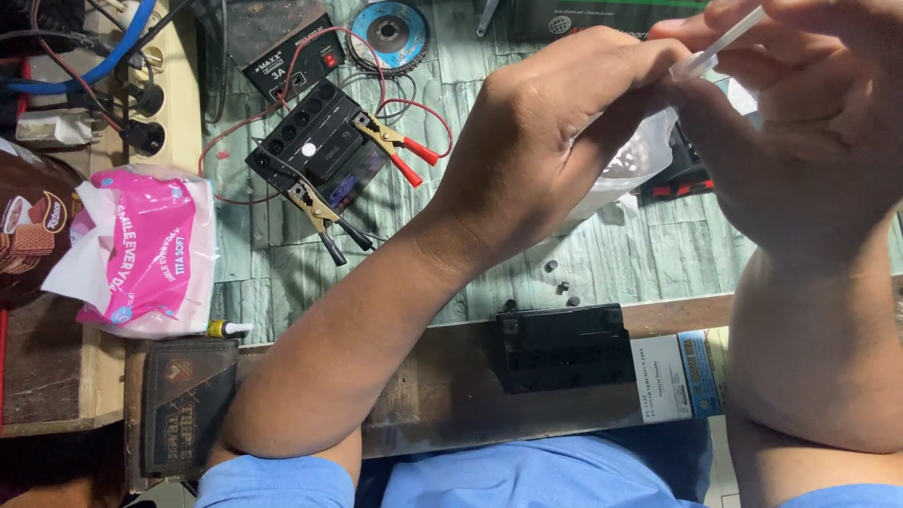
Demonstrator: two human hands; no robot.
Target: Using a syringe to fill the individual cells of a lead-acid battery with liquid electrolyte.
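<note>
My left hand [555,132] is raised over the bench, its fingers pinched on a clear soft plastic bottle or bag [630,165] that hangs below them. My right hand [809,122] meets it at the top right and grips a thin white tube [720,42] whose tip rests at the plastic's neck. A black battery [562,346] with an open row of holes on top stands at the bench's near edge, below both hands. Several small black caps [557,287] lie just behind it.
A second black battery [315,141] with red and black clamps sits at the back left, wired to a small charger [292,61]. A pink tissue pack [141,246], a dark wallet [183,400], a grinding disc [388,33] and a power strip [141,85] lie around.
</note>
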